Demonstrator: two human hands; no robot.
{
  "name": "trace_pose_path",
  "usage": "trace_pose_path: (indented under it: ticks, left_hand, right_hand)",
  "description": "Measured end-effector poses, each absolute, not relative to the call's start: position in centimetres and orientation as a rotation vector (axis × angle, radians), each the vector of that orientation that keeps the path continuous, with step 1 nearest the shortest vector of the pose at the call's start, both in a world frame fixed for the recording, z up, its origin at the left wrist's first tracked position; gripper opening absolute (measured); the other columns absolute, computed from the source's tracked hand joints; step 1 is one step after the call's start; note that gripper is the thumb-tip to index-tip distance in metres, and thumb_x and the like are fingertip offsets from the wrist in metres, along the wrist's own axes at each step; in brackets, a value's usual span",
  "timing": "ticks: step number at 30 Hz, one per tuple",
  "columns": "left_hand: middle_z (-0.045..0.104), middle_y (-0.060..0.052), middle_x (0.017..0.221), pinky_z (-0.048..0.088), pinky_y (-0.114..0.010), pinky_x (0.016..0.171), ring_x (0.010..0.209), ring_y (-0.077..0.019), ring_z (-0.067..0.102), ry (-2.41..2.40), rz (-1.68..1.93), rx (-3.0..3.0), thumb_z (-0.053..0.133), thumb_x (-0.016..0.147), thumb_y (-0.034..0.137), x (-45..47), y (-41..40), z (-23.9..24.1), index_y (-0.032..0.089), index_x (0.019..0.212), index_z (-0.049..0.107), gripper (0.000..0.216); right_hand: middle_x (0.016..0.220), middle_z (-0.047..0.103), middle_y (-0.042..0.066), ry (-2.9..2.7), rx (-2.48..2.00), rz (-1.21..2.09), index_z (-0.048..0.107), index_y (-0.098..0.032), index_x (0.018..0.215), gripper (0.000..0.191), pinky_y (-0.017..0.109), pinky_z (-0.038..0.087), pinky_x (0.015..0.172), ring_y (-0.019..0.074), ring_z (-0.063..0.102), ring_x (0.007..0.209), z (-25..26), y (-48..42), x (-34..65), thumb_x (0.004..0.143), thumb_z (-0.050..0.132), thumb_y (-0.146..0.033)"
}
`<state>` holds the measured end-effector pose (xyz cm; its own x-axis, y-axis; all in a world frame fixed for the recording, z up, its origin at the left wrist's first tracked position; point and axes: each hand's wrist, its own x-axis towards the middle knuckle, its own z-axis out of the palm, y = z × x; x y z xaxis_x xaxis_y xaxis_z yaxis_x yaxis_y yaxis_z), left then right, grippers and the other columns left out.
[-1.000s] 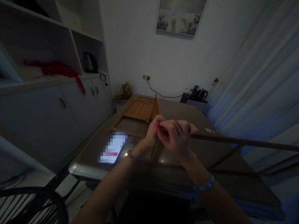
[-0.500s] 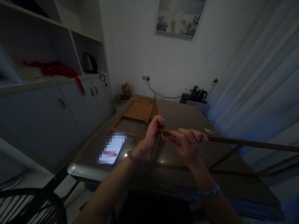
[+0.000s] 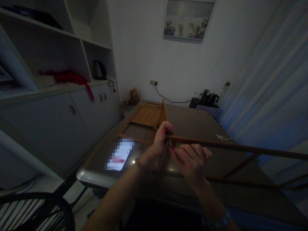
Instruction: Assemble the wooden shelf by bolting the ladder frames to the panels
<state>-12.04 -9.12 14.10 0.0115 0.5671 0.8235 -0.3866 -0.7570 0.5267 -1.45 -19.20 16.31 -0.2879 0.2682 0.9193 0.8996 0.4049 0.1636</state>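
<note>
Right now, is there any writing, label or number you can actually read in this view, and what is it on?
None can be read.
Phone screen beside the left hand: blurred out.
White marking on the table: too small and dim to read.
Wall picture: no text visible.

Head camera looks down, close, over the table [image 3: 192,118].
</note>
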Motion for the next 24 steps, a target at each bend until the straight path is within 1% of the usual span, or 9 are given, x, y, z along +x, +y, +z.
trace_pose_path:
  ticks: [5, 7, 10, 12, 13, 15, 17, 20, 24]
  left_hand:
    - [0.042, 0.0, 0.071, 0.038, -0.032, 0.068, 0.069, -0.0147, 0.04, 0.173, 1.83, 1.593, 0.027, 0.088, 0.062, -12.0, -9.3, 14.3, 0.021, 0.075, 0.044, 0.046]
    - [0.042, 0.0, 0.071, 0.038, -0.032, 0.069, 0.069, -0.0147, 0.04, 0.195, 1.826, 1.595, 0.027, 0.087, 0.063, -12.0, -9.3, 14.3, 0.021, 0.075, 0.043, 0.047]
    - [0.043, 0.0, 0.071, 0.038, -0.032, 0.071, 0.069, -0.0145, 0.04, 0.188, 1.824, 1.614, 0.025, 0.087, 0.064, -11.9, -9.1, 14.1, 0.022, 0.076, 0.043, 0.047]
    - [0.042, 0.0, 0.07, 0.037, -0.032, 0.071, 0.068, -0.0145, 0.04, 0.178, 1.824, 1.623, 0.025, 0.087, 0.065, -11.8, -8.9, 14.1, 0.022, 0.076, 0.043, 0.048]
    - [0.042, 0.0, 0.07, 0.037, -0.032, 0.07, 0.068, -0.0144, 0.039, 0.175, 1.827, 1.621, 0.025, 0.087, 0.065, -11.8, -8.8, 14.1, 0.022, 0.075, 0.043, 0.048]
    - [0.041, 0.001, 0.069, 0.036, -0.031, 0.068, 0.067, -0.0142, 0.039, 0.175, 1.829, 1.622, 0.026, 0.086, 0.066, -11.8, -8.8, 14.1, 0.021, 0.074, 0.042, 0.049]
    - [0.041, 0.0, 0.069, 0.036, -0.031, 0.067, 0.068, -0.0144, 0.039, 0.186, 1.827, 1.623, 0.026, 0.085, 0.067, -11.8, -9.0, 14.3, 0.021, 0.073, 0.043, 0.05]
    - [0.042, 0.0, 0.069, 0.037, -0.031, 0.068, 0.071, -0.0151, 0.041, 0.197, 1.821, 1.633, 0.026, 0.085, 0.068, -12.0, -9.2, 14.6, 0.021, 0.073, 0.044, 0.051]
    - [0.042, 0.001, 0.069, 0.037, -0.031, 0.067, 0.068, -0.0142, 0.041, 0.163, 1.82, 1.635, 0.026, 0.087, 0.066, -12.1, -9.3, 14.6, 0.021, 0.075, 0.045, 0.049]
  right_hand:
    - [0.063, 0.061, -0.003, -1.834, -1.168, -0.705, 0.056, -0.021, 0.066, 0.027, 0.036, 0.026, 0.074, 0.016, 0.049, 0.069, 16.6, -19.5, -3.3, 0.091, 0.056, -0.032]
    - [0.062, 0.061, -0.003, -1.838, -1.193, -0.689, 0.055, -0.021, 0.066, 0.027, 0.036, 0.026, 0.074, 0.0164, 0.049, 0.07, 16.7, -19.5, -3.6, 0.091, 0.055, -0.032]
    - [0.061, 0.06, -0.003, -1.829, -1.199, -0.784, 0.053, -0.022, 0.068, 0.027, 0.037, 0.025, 0.074, 0.0166, 0.048, 0.069, 16.5, -19.4, -3.5, 0.092, 0.055, -0.033]
    - [0.062, 0.06, -0.003, -1.785, -1.174, -0.866, 0.054, -0.022, 0.074, 0.023, 0.037, 0.024, 0.073, 0.0167, 0.047, 0.069, 16.2, -19.0, -3.1, 0.092, 0.054, -0.037]
    - [0.065, 0.062, -0.003, -1.75, -1.147, -0.912, 0.054, -0.022, 0.08, 0.022, 0.037, 0.024, 0.072, 0.0168, 0.048, 0.07, 16.0, -18.7, -2.9, 0.092, 0.054, -0.041]
    - [0.075, 0.065, -0.001, -1.687, -1.055, -1.019, 0.053, -0.023, 0.092, 0.026, 0.037, 0.024, 0.072, 0.0172, 0.048, 0.073, 16.0, -18.1, -2.4, 0.091, 0.055, -0.049]
    - [0.082, 0.066, -0.001, -1.683, -0.933, -1.141, 0.052, -0.024, 0.097, 0.029, 0.037, 0.025, 0.073, 0.0173, 0.048, 0.077, 16.2, -17.6, -1.9, 0.089, 0.056, -0.052]
    - [0.08, 0.065, -0.004, -1.812, -0.797, -1.302, 0.058, -0.027, 0.095, 0.02, 0.036, 0.025, 0.073, 0.0169, 0.047, 0.08, 17.2, -17.3, -1.3, 0.088, 0.06, -0.046]
    - [0.082, 0.065, -0.006, -2.019, -0.698, -1.332, 0.06, -0.027, 0.09, 0.015, 0.035, 0.026, 0.07, 0.0159, 0.047, 0.082, 18.3, -17.0, -0.7, 0.091, 0.059, -0.041]
